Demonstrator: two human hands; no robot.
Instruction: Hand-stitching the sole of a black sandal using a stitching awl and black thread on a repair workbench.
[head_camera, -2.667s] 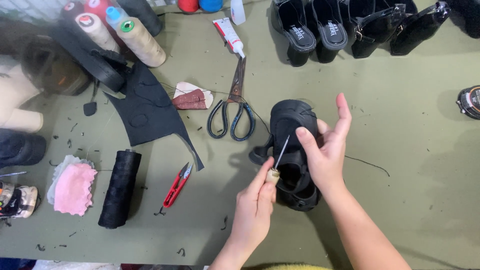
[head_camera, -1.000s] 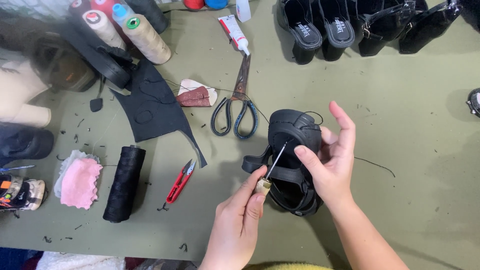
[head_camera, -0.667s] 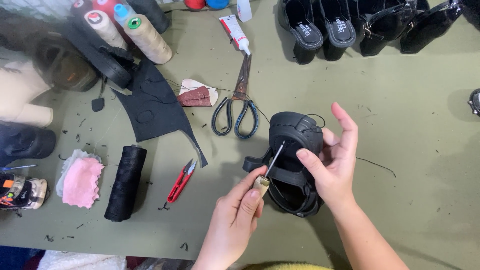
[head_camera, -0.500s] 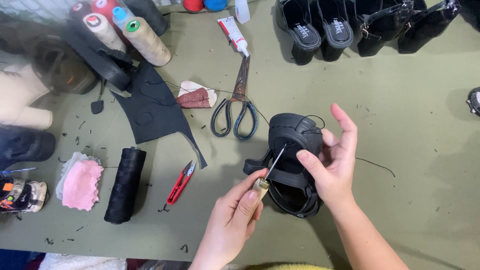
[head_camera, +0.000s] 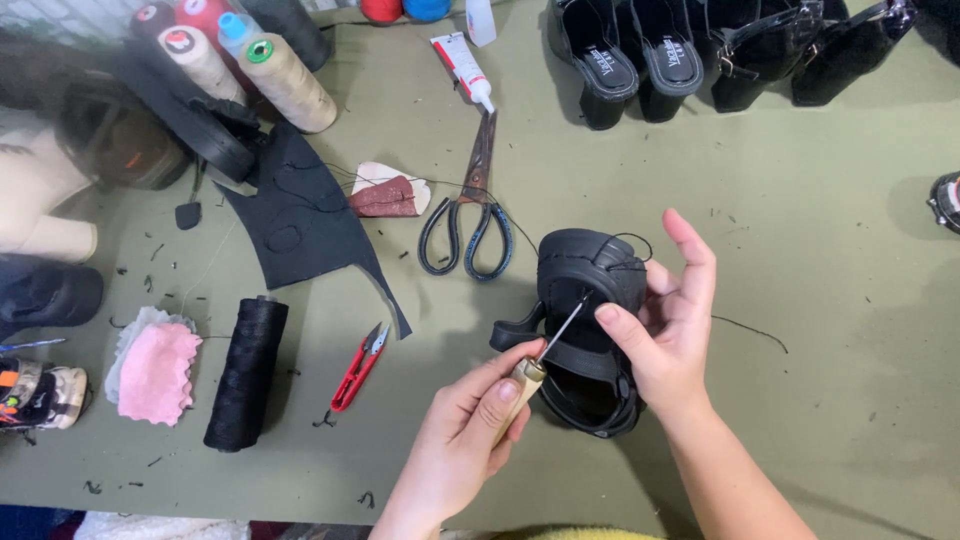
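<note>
Black sandal (head_camera: 590, 340) between both hands' fingers (head_camera: 615, 325)

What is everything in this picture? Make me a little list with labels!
Left hand: holds a wooden-handled awl, its metal tip against the shoe
Right hand: grips a black sandal above the table
Thread: a thin black strand trails from the sandal
Table: green, dotted with thread scraps
Nearby tools: big scissors, small red snips, glue tube
Thread supplies: black spool lying down, cones of thread at back
Other bits: black leather piece, pink cloth, more black shoes
</note>
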